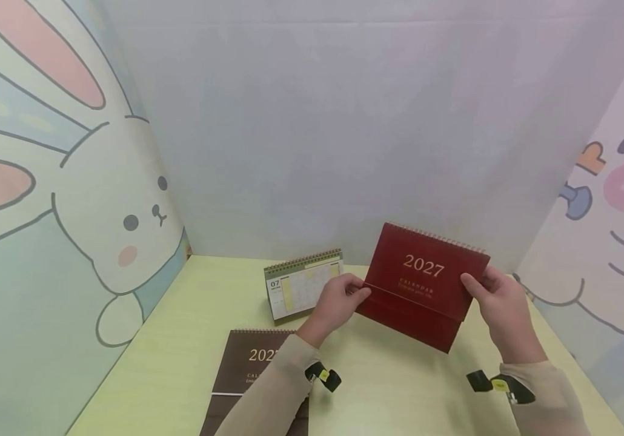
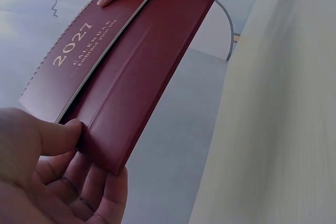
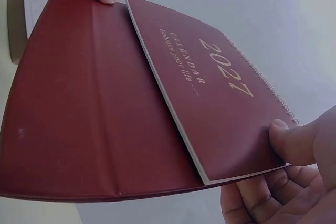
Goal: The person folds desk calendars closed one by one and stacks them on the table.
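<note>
my left hand [image 1: 339, 298] and right hand [image 1: 503, 304] pinching a smooth red calendar [image 1: 421, 284], coil-bound, rectangular, tilted above the pale yellow counter [image 1: 399, 387]

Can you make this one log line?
left hand: grips red calendar | right hand: grips red calendar | white calendar: standing on table | brown calendar: on table

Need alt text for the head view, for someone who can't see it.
Left hand and right hand hold up a red 2027 calendar by its sides over a table. To its left stands a white calendar; a brown calendar lies nearer, partly hidden.
</note>
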Demonstrator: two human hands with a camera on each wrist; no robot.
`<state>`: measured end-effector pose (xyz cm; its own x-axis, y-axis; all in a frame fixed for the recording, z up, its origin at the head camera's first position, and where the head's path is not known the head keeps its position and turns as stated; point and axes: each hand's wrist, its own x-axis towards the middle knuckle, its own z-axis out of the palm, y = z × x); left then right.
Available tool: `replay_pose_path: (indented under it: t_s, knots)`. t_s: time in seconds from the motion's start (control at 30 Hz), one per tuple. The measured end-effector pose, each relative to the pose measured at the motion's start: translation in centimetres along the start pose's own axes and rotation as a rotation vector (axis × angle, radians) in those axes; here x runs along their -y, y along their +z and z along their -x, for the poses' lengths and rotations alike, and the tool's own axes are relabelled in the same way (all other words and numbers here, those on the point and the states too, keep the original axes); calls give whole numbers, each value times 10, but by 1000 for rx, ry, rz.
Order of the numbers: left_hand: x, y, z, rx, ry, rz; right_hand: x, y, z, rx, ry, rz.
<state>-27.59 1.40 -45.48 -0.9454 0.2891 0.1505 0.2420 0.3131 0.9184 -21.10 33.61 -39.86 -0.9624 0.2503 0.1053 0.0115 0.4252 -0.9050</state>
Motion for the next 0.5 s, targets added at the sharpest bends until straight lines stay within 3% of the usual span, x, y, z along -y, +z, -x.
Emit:
replay_pose_path:
  t_s: [0.27,0.5]
  knots:
    - [-21,-12,8,43,20,-14,0,-5,6,-19,19,-74]
    - [-36,-21,15,74,21,35,3,-10,8,26,16,-141]
